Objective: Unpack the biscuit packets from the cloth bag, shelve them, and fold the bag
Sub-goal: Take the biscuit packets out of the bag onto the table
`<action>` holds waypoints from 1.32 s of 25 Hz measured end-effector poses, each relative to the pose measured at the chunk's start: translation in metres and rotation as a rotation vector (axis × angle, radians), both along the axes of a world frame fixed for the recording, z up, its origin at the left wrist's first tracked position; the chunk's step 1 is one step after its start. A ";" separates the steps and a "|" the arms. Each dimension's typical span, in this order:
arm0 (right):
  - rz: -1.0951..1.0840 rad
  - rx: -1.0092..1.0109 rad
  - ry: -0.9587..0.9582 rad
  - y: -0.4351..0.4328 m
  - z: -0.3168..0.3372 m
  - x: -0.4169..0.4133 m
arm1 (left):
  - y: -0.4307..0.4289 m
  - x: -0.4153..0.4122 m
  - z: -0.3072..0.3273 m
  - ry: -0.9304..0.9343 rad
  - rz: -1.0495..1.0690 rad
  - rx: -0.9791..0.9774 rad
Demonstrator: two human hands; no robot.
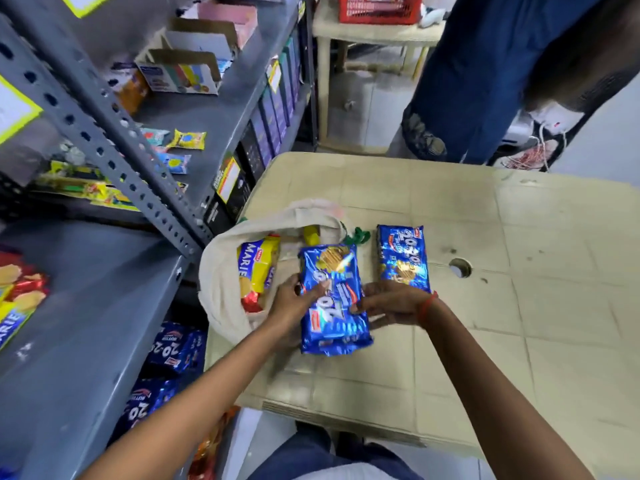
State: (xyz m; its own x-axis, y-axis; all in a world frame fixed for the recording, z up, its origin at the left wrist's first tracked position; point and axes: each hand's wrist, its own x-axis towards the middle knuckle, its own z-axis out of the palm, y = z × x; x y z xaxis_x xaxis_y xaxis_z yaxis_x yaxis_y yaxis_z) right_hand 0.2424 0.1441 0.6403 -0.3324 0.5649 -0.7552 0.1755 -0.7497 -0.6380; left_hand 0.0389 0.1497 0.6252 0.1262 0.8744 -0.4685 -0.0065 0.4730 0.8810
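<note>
A cream cloth bag [221,271] lies open on the left end of the beige table [519,306]. Inside it I see a yellow Marie biscuit packet [258,268] and a red-wrapped packet end [251,301]. A stack of blue 20-20 biscuit packets [334,306] lies just right of the bag's mouth. My left hand [294,299] grips its left edge and my right hand [388,303] grips its right edge. Another blue 20-20 packet [403,258] lies flat on the table beyond my right hand.
A grey metal rack [114,133] stands at the left, with Marie packets [17,299] on one shelf, blue 20-20 packets [173,348] below, boxes higher up. A person in jeans [485,81] stands past the table's far edge. A red basket [377,8] sits on another table.
</note>
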 end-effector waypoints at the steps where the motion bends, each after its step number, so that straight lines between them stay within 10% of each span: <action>1: -0.042 -0.006 -0.037 -0.014 -0.004 0.011 | -0.013 0.014 -0.007 0.013 -0.063 0.007; 6: -0.229 -0.091 -0.393 -0.076 -0.052 0.065 | -0.060 0.080 -0.070 0.225 -0.487 -0.110; 14: -0.054 0.260 -1.061 -0.068 -0.043 0.040 | -0.057 0.094 -0.076 0.568 -0.433 0.006; 19: -0.058 0.488 -0.633 -0.004 -0.026 -0.046 | -0.007 0.022 -0.042 0.709 -0.055 0.343; 23: -0.171 0.280 -0.165 0.040 -0.038 -0.131 | 0.035 -0.058 -0.034 1.022 -0.015 0.304; 33: -0.349 0.018 -0.140 0.064 -0.051 -0.212 | 0.051 -0.145 -0.022 1.023 -0.227 -0.120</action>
State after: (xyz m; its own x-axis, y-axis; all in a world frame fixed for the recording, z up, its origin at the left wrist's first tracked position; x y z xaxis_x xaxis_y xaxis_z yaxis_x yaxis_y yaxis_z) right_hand 0.0303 0.2080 0.5891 -0.0121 0.6398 -0.7684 -0.0018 -0.7685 -0.6399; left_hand -0.1058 0.2003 0.6035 -0.2232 0.8204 -0.5264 0.8131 0.4545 0.3636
